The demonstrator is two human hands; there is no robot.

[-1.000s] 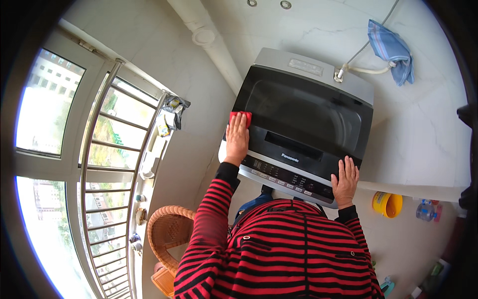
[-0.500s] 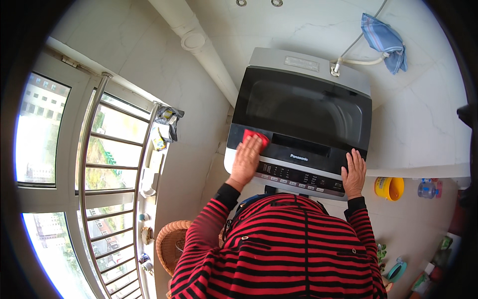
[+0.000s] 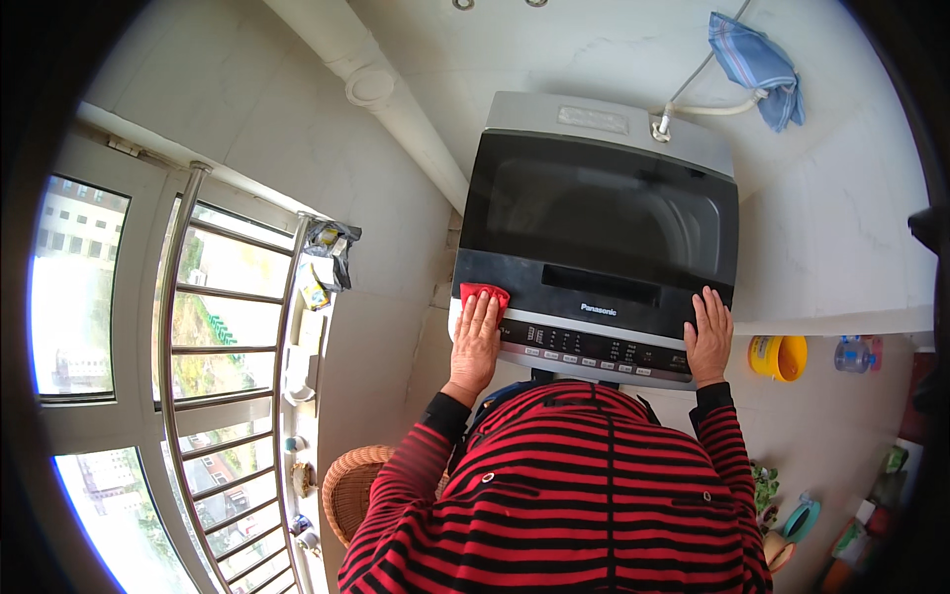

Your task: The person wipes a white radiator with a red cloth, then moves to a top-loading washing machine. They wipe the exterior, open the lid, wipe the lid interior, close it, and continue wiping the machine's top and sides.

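Under the fingers of my left hand [image 3: 476, 345], a folded red cloth [image 3: 486, 290] presses onto the front left corner of a top-loading washing machine [image 3: 598, 330]. Much of the cloth is covered by that hand; its upper part shows above the fingers. My right hand [image 3: 709, 342] lies flat at the machine's front right corner, fingers stretched out and holding nothing. Between the hands runs the control panel [image 3: 584, 348] with its row of buttons. The dark see-through lid [image 3: 594, 198] is closed.
A white pipe [image 3: 396, 109] slants down the wall behind. A blue cloth [image 3: 757, 69] hangs by the hose at back right. To the left stand a metal window railing [image 3: 173, 346] and a wicker chair [image 3: 351, 485]. A yellow bucket [image 3: 777, 357] is at right.
My left hand has slid the red cloth left and toward me, to the machine's front left corner. My right hand stays at the right corner. The head view has shifted slightly.
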